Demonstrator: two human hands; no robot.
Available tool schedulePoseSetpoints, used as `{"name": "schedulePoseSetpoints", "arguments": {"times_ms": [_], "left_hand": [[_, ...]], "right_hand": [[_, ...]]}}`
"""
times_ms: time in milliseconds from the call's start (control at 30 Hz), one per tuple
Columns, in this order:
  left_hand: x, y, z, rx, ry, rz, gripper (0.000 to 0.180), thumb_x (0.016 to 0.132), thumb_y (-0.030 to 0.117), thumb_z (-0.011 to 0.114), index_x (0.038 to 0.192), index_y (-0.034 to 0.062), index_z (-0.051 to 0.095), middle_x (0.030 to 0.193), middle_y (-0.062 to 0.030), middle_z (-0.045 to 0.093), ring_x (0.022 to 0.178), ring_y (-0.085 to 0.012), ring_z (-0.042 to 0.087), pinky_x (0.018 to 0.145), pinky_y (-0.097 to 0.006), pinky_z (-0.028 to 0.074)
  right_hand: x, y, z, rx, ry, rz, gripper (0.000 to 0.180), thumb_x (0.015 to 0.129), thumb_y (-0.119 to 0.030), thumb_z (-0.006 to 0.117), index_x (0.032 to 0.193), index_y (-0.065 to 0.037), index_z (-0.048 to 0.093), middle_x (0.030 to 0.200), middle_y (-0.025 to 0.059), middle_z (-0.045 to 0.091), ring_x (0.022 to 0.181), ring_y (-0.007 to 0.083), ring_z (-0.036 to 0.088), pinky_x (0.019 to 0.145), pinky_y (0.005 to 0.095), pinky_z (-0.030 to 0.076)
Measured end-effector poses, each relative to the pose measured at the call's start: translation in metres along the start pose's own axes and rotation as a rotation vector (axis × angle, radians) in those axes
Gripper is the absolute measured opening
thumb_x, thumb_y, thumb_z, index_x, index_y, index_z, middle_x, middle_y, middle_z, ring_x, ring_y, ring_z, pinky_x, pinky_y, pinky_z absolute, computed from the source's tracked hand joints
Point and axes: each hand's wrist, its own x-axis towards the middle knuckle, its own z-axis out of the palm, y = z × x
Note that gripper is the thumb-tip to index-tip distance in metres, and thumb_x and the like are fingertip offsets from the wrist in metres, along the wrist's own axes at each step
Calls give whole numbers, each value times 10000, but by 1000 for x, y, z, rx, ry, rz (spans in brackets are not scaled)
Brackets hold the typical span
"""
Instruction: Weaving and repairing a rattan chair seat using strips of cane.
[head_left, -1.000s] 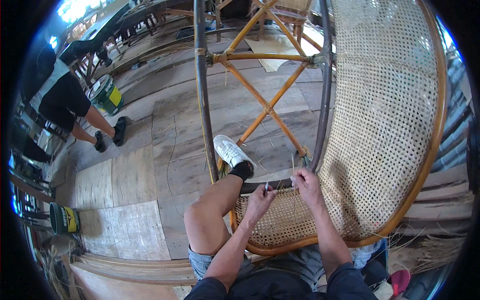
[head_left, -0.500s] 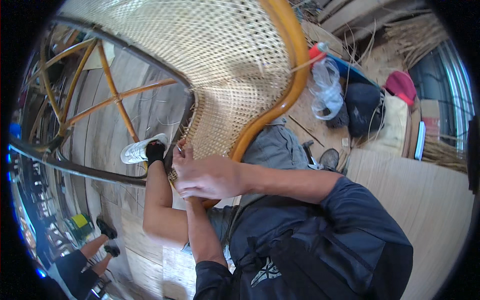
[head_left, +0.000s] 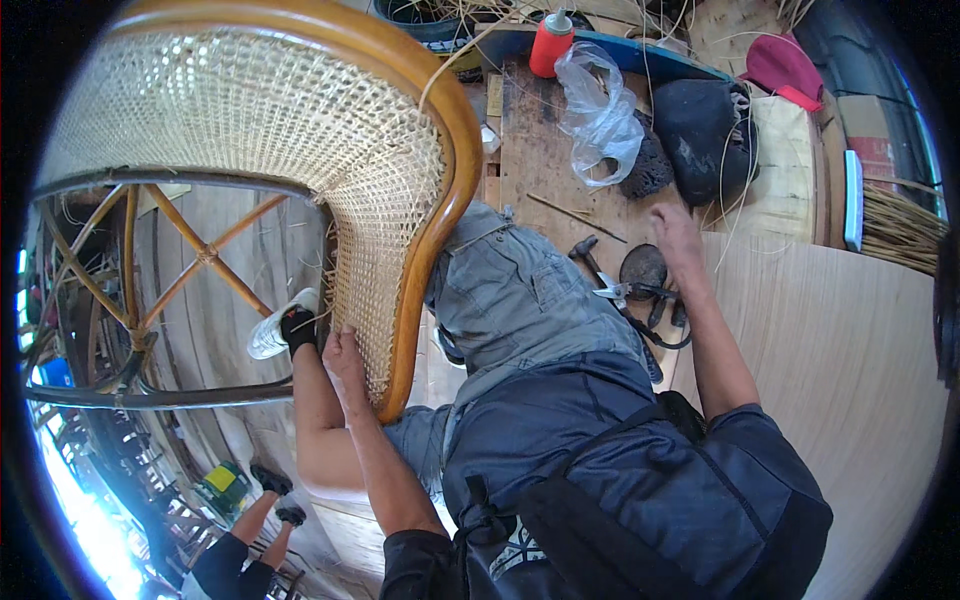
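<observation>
A rattan chair with an amber-coloured rim (head_left: 462, 150) and a woven cane panel (head_left: 370, 235) leans against my lap. My left hand (head_left: 346, 368) rests at the lower end of the panel. Its fingers are pinched together by the dark inner edge, and what they hold is too small to make out. Loose strand ends stick out near its fingertips. My right hand (head_left: 680, 243) is lifted off the chair, its fingers loosely apart with nothing visible in them. Just below it lie pruning shears (head_left: 615, 291), a hammer (head_left: 585, 248) and a dark round object (head_left: 643, 268).
Beyond the tools are a red bottle (head_left: 551, 45), a clear plastic bag (head_left: 603, 115), a black cloth bundle (head_left: 704, 135) and a maroon cap (head_left: 783, 70). A thin stick (head_left: 575, 216) lies on the boards. Rattan bundles (head_left: 900, 225) sit far right. Another person (head_left: 235, 560) is at lower left.
My right hand has left the chair edge beside my left hand and moved right, over the tools. My left hand stays at the weave. The view has shifted, showing more of the tools.
</observation>
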Motion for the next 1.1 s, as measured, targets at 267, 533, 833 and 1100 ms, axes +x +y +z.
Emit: {"name": "schedulePoseSetpoints", "arguments": {"times_ms": [267,533,833,1100], "left_hand": [[10,-29,16,184,96,120,287,875,229,529,968,-27,619,804,-183,630,750,-281,578,726,-359,447],[-6,-29,7,-15,199,72,325,889,269,512,935,-37,611,708,-125,603,653,-222,557,636,-335,451],[1,-32,14,-27,175,16,336,885,268,513,946,-48,609,730,-143,611,652,-204,546,631,-334,447],[-17,-21,-16,-394,251,-88,274,902,253,544,842,-2,623,655,4,541,591,-96,464,559,-238,391]], "right_hand": [[5,50,3,-207,-173,161,269,821,-140,567,1067,-33,559,1044,179,553,980,341,534,811,418,440],[8,73,15,-43,-116,30,232,797,-193,623,960,-31,588,899,200,573,863,351,563,747,429,447],[9,51,-23,73,-39,-67,154,871,-155,540,969,-36,546,844,155,574,793,300,576,714,370,460],[12,20,-10,70,-544,-210,188,815,-81,525,965,-3,607,907,140,612,903,265,581,810,354,450]]}}
